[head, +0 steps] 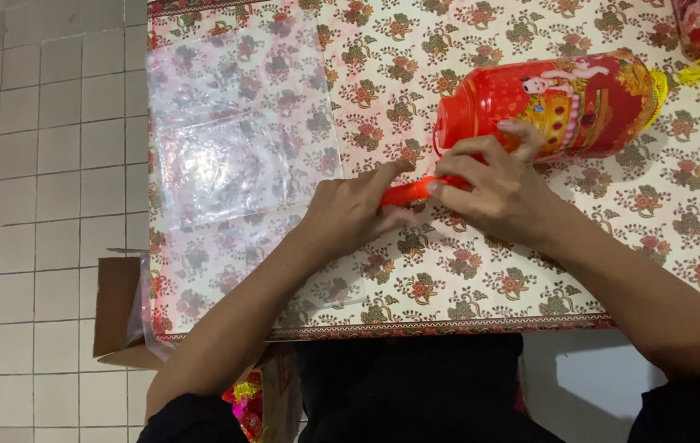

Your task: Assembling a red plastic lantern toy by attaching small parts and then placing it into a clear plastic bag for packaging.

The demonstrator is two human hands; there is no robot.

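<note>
Small craft or packing workspace, probably domestic: table covered by a floral-patterned cloth point(612, 246), pale tiled floor point(38, 164) at left, open cardboard box point(116, 308) beside the near-left table corner.

Two bare forearms are seen, ending in the left hand point(348, 215) and the right hand point(493, 190) with uncovered fingers point(481, 148) and no rings or watch, while dark black sleeves are worn at the upper arms above black clothing.
</note>
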